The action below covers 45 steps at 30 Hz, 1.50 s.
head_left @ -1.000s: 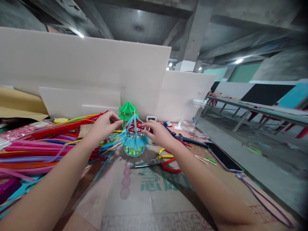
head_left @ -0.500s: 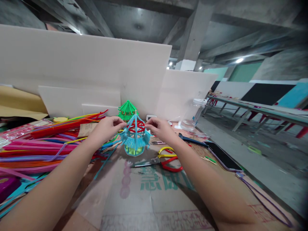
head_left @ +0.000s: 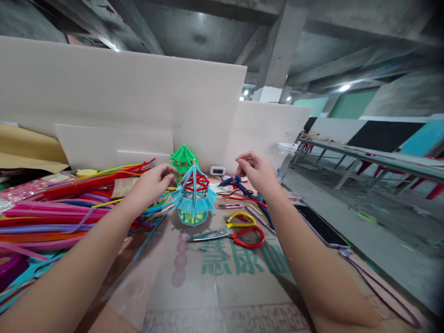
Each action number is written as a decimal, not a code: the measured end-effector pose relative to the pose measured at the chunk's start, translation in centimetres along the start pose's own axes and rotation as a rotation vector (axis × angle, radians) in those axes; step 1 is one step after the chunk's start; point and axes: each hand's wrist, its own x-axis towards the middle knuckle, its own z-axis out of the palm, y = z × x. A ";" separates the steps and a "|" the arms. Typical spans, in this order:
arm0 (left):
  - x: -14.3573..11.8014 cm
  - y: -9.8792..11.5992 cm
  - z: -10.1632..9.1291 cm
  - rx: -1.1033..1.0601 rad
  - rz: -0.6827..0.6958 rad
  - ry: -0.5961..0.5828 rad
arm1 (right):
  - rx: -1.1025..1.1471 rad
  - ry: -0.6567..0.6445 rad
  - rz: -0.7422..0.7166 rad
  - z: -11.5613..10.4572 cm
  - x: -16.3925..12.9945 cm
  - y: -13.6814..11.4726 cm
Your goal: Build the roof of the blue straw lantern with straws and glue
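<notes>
— What lies nearest on the bench?

— Item one: printed cardboard sheet, under both my forearms. Item two: red-and-yellow scissors, flat, at about 4 o'clock of the model, just beside it.

— And the model itself?

— Item three: blue pipe-cleaner pagoda, upright on a green base at the centre of the bench (red lattice near its peak). My left hand pinches its roof edge at 9 o'clock, fingertips closed on the blue strands. My right hand hangs clear at 2 o'clock, fingers loosely curled, gripping nothing.

— Farther back?

— Item four: loose pipe-cleaner stock, at 9 o'clock. Item five: green pagoda, at 12 o'clock, against the white boards.
</notes>
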 end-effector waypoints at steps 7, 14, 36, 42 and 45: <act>-0.1 0.3 0.1 0.033 0.013 -0.008 | -0.275 -0.092 -0.096 1.5 -0.8 -0.2; -0.3 0.8 0.0 -0.002 0.022 -0.068 | -0.339 -0.192 -0.105 1.2 -0.8 -0.1; 0.2 -0.2 0.8 0.070 0.093 -0.215 | 0.044 -0.089 -0.079 -2.0 -0.1 -1.0; 0.2 -0.4 0.9 0.019 0.098 -0.252 | 0.326 0.019 -0.051 -3.9 -1.1 -3.7; 0.3 -0.5 0.9 0.033 0.111 -0.257 | -0.051 0.175 -0.114 -5.0 -1.5 -4.7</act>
